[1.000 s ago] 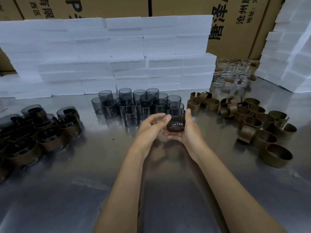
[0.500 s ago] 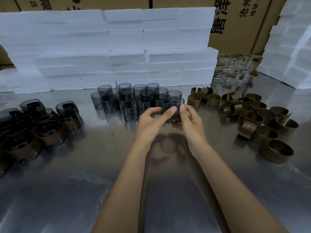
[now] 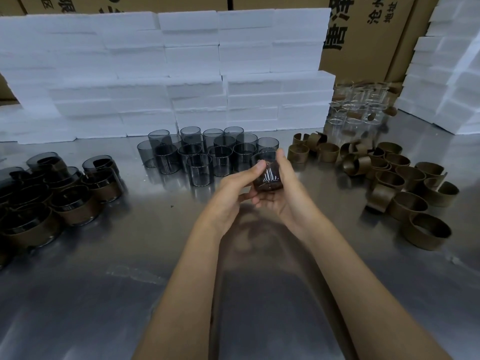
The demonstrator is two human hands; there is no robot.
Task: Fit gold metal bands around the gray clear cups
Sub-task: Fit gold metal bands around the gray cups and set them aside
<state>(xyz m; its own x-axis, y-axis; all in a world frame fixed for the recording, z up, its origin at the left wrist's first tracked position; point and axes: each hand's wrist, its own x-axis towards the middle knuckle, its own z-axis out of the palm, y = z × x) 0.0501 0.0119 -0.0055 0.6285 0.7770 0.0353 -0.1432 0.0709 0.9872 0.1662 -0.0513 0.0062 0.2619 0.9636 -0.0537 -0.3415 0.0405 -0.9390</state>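
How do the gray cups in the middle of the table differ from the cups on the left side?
The middle gray cups are bare, while the left cups each wear a gold band around the wall. The middle gray cups stand upright in a tight cluster close to the white foam blocks; the left cups form a looser group nearer the table edge, and some look tilted. Both groups are of the same smoky, see-through kind and rest on the metal table.
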